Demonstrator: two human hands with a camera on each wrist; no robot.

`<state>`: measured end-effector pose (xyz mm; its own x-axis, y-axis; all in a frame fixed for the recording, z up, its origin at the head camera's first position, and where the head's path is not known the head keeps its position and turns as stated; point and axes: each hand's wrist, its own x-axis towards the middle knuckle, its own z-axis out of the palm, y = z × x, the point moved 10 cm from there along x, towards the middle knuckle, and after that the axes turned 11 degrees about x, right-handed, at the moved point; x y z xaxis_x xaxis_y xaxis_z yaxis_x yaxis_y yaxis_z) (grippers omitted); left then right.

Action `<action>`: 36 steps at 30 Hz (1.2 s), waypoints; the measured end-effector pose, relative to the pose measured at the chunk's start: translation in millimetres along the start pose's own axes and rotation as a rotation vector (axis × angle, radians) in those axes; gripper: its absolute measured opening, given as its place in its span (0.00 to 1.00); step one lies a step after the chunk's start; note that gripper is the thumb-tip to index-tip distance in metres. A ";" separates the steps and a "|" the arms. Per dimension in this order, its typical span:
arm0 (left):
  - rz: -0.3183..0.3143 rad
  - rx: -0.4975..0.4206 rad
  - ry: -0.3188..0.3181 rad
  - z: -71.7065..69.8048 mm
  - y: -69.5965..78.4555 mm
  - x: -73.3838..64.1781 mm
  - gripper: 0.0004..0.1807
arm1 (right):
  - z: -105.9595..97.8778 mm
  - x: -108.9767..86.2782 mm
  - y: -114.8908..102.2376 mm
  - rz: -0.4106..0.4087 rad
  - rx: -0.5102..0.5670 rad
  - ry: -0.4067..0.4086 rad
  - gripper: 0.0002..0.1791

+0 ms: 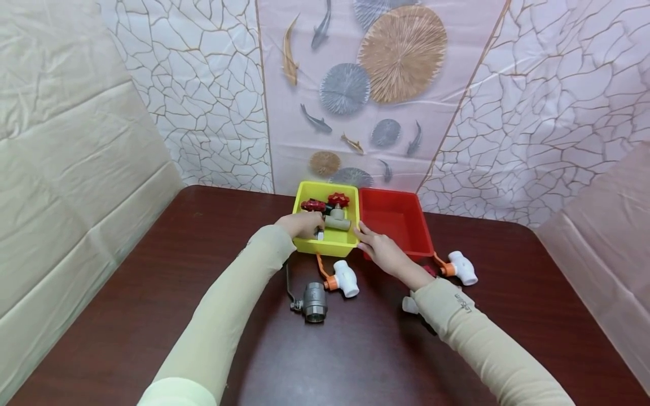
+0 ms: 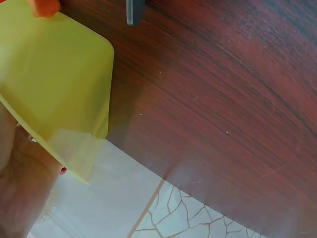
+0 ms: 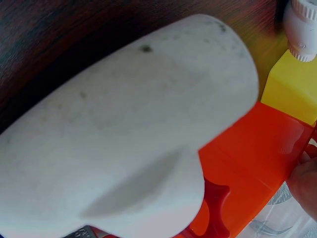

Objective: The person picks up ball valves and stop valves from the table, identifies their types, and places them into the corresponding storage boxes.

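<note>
My left hand (image 1: pixel 303 224) reaches over the near left rim of the yellow bin (image 1: pixel 330 248), fingers curled down on a small silver fitting (image 1: pixel 320 234) that pokes out under them; the fingers hide the rest of it. Beside it in the bin lie a red handle (image 1: pixel 313 206) and a beige tee valve (image 1: pixel 337 223) with a red handwheel. At the bin's right side, my right hand (image 1: pixel 381 251) holds the wall where it meets the red bin (image 1: pixel 396 220). The left wrist view shows my left hand (image 2: pixel 25 183) partly behind the yellow wall.
In front of the bins lie a white ball valve (image 1: pixel 345 279) with an orange lever and a steel ball valve (image 1: pixel 315 304). Another white valve (image 1: pixel 462 268) lies right of the red bin. Under my right forearm, a pale valve (image 1: pixel 409 305) is partly covered.
</note>
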<state>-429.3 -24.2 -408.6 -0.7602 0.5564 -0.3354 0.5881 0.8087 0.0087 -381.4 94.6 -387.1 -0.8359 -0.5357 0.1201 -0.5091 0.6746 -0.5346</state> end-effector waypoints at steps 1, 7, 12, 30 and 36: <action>-0.011 -0.021 -0.008 1.5 -1.0 -0.5 0.18 | 0.5 0.2 0.2 -0.002 0.000 -0.001 0.29; -0.024 -0.058 0.001 1.4 -2.0 1.0 0.19 | -2.0 -0.4 -0.5 -0.003 -0.008 0.005 0.29; -0.041 -0.047 0.015 -0.5 -2.7 5.7 0.15 | -3.6 0.0 -1.7 0.010 0.000 0.001 0.29; -0.073 0.068 0.008 -10.6 7.1 -1.5 0.13 | -2.1 0.1 -2.7 0.004 0.006 -0.005 0.29; -0.097 0.142 -0.025 -7.4 6.7 0.9 0.08 | -1.5 -0.4 -3.5 -0.012 0.004 0.006 0.28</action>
<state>-428.1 -16.8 -401.8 -0.8090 0.4712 -0.3514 0.5472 0.8220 -0.1577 -379.6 93.1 -384.0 -0.8311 -0.5404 0.1312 -0.5179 0.6662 -0.5366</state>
